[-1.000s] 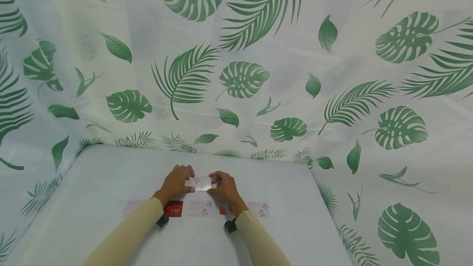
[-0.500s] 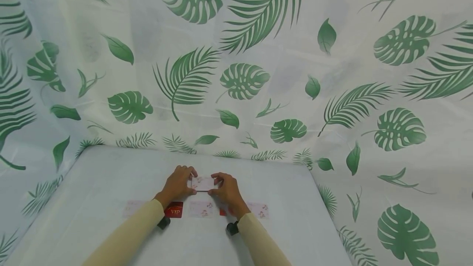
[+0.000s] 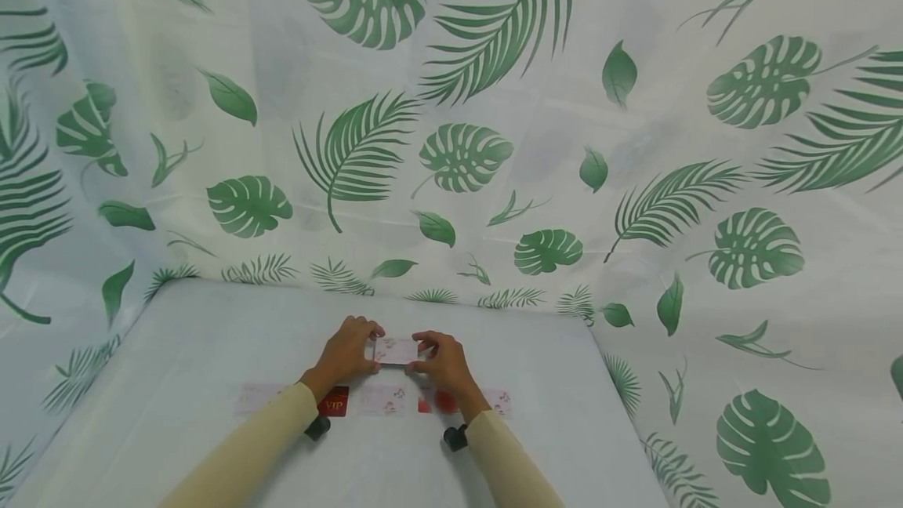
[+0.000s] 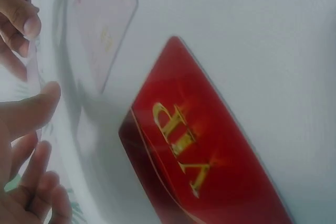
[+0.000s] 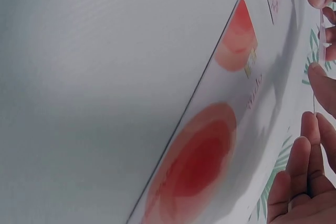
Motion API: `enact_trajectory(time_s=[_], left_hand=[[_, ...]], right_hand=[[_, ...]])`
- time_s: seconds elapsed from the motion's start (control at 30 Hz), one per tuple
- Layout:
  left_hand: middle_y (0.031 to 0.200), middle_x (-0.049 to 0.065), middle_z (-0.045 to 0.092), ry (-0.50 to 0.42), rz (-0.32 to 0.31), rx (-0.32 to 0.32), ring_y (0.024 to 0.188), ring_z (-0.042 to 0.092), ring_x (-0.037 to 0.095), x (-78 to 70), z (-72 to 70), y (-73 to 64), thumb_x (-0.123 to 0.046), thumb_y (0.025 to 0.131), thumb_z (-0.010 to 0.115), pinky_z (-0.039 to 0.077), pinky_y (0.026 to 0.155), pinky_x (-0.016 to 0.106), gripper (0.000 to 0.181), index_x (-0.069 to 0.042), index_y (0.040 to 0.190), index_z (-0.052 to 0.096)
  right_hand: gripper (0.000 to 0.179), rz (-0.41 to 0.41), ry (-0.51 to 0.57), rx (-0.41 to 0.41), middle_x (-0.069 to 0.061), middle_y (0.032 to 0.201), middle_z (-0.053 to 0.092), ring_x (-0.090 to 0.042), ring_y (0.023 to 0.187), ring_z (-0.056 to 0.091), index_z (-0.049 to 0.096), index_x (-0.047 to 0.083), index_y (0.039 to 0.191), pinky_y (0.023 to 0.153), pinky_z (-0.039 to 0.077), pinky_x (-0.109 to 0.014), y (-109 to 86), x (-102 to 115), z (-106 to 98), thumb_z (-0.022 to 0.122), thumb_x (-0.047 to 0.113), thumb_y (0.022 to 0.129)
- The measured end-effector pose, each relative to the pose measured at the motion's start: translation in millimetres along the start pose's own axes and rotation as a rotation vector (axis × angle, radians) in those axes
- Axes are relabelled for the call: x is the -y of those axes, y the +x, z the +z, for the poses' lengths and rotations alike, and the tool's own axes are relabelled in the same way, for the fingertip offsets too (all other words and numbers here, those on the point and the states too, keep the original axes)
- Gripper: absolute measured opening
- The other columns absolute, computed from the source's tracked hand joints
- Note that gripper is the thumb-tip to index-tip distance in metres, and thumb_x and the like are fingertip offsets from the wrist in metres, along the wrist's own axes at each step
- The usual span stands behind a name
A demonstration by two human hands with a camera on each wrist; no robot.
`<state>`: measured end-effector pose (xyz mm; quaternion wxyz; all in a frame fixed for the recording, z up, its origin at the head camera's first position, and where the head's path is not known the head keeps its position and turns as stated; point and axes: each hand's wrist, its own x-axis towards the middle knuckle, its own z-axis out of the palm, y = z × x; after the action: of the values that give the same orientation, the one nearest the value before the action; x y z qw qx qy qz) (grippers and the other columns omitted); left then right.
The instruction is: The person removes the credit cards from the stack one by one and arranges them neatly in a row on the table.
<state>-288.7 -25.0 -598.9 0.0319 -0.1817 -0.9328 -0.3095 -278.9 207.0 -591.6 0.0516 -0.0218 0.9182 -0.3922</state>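
A white card with a pink floral print (image 3: 395, 350) is held up between both hands, above the table and beyond a row of cards. My left hand (image 3: 347, 351) pinches its left end between thumb and fingers. At the right end, my right hand (image 3: 446, 368) pinches it the same way. Both wrist views show the card only as a thin edge, largely hidden by the fingers. Beneath the left wrist lies a red card with gold VIP lettering (image 4: 184, 140). A white card with red circles (image 5: 197, 166) lies under the right wrist.
The row on the white table (image 3: 381, 461) also has a pale floral card (image 3: 382, 400) in the middle, another (image 3: 255, 397) at the left and one (image 3: 502, 402) at the right, partly covered by my arm. A leaf-printed curtain (image 3: 466, 202) stands behind.
Both hands have shifted a little to the right with the card between them. The bright glare on the card has faded, and more of the red-circled card shows beside the right wrist.
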Motion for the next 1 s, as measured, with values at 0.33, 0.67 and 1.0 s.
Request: enact_trajectory(time_s=[0.33, 0.67, 1.0], left_hand=[[0.107, 0.005, 0.068, -0.011, 0.042, -0.029, 0.103, 0.054, 0.021, -10.4, -2.2, -2.4, -0.019, 0.075, 0.098, 0.053, 0.093, 0.043, 0.052, -0.011, 0.12, 0.072], [0.11, 0.004, 0.07, -0.046, 0.035, -0.012, 0.102, 0.053, 0.02, -19.4, -2.0, -2.0, -0.021, 0.078, 0.096, 0.054, 0.096, 0.042, 0.05, -0.013, 0.122, 0.073], [0.109, 0.003, 0.068, -0.067, 0.045, 0.016, 0.102, 0.052, 0.018, -29.6, -1.2, -1.5, -0.025, 0.079, 0.096, 0.054, 0.094, 0.042, 0.051, -0.014, 0.123, 0.072]], right_hand=[[0.062, -0.019, 0.001, 0.0, 0.003, 0.11, 0.07, -0.019, 0.097, 0.056, 0.07, 0.025, 0.137, 0.086, 0.047, -0.034, -7.1, -0.8, -10.8, 0.093, 0.014, 0.08], [0.058, -0.011, 0.015, 0.004, 0.003, 0.113, 0.068, -0.021, 0.103, 0.056, 0.071, 0.028, 0.134, 0.09, 0.048, -0.036, -12.9, -6.8, -20.0, 0.092, 0.017, 0.081], [0.056, -0.051, 0.022, 0.003, 0.002, 0.112, 0.068, -0.02, 0.102, 0.056, 0.072, 0.026, 0.132, 0.086, 0.049, -0.032, -16.3, -18.4, -30.9, 0.092, 0.014, 0.082]])
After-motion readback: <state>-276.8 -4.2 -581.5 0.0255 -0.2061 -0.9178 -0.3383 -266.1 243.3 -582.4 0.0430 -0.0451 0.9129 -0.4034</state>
